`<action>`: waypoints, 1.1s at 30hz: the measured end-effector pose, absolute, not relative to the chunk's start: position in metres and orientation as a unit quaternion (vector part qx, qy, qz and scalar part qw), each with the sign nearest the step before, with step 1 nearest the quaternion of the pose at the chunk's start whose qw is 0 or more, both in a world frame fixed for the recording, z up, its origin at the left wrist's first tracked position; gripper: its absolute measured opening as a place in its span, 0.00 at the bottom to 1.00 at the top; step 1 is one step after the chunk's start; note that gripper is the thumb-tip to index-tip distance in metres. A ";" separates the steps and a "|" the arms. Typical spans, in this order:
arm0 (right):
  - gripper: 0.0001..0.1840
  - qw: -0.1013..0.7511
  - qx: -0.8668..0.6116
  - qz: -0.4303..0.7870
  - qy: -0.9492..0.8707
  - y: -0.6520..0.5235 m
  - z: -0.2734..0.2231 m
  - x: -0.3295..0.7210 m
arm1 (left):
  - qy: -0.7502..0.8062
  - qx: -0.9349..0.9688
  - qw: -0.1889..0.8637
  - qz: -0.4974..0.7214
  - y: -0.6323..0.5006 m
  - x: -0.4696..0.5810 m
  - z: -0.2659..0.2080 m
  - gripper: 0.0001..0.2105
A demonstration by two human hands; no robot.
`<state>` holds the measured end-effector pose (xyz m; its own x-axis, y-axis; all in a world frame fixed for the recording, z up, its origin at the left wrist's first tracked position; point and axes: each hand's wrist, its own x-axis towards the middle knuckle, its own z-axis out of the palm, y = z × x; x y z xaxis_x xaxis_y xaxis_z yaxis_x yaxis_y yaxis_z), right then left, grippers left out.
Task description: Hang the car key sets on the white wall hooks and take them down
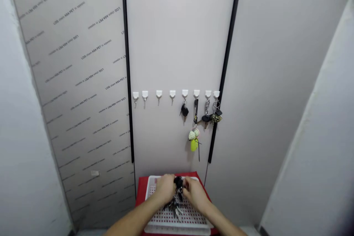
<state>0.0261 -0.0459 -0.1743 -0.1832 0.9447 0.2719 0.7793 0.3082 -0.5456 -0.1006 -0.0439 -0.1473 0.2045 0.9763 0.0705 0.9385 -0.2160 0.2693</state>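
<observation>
Both hands are over a white perforated basket [190, 221] at the bottom of the head view. My left hand [165, 188] is closed on a bunch of keys [178, 182] with dark heads. Opposite it, my right hand [195, 191] pinches the same bunch from the right side. Below the hands, more keys [175, 208], some dark and some silver, lie in the basket. The exact grip of the fingertips is partly hidden by the dark key heads.
The basket stands on a red surface [141, 188]. Ahead, a row of white hooks [172, 93] is fixed to a pale cabinet door [177, 44]. Key sets [184, 110] hang from the right-hand hooks, one with a yellow-green tag [194, 145]. Long black handles [127, 66] flank the door.
</observation>
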 end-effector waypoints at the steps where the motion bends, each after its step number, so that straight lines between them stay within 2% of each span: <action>1: 0.05 0.278 -0.568 0.146 -0.761 -0.049 -0.179 0.027 | 0.617 0.775 0.090 0.105 -0.045 -0.099 -0.152 0.13; 6: 0.06 0.234 -0.577 0.151 -0.768 -0.056 -0.193 0.032 | 0.616 0.778 0.106 0.069 -0.047 -0.094 -0.164 0.13; 10: 0.05 0.227 -0.554 0.159 -0.785 -0.049 -0.160 0.038 | 0.621 0.772 0.095 0.093 -0.034 -0.093 -0.137 0.11; 14: 0.10 0.366 -0.515 0.089 -0.770 -0.031 -0.077 0.048 | 0.612 0.734 0.070 0.285 -0.001 -0.085 -0.061 0.12; 17: 0.13 0.489 -0.533 0.013 -0.691 -0.012 -0.015 0.056 | 0.609 0.665 0.039 0.432 0.023 -0.071 -0.003 0.18; 20: 0.18 0.540 -0.571 -0.037 -0.617 0.009 0.021 0.063 | 0.608 0.624 0.019 0.490 0.036 -0.054 0.032 0.22; 23: 0.22 0.514 -0.618 -0.065 -0.591 0.029 0.032 0.067 | 0.623 0.613 0.010 0.486 0.041 -0.039 0.042 0.21; 28: 0.14 0.415 -0.649 -0.073 -0.633 0.046 0.033 0.067 | 0.647 0.623 0.033 0.439 0.047 -0.033 0.040 0.11; 33: 0.14 0.449 -0.620 -0.120 -0.633 0.046 0.045 0.067 | 0.603 0.649 0.075 0.458 0.050 -0.045 0.055 0.14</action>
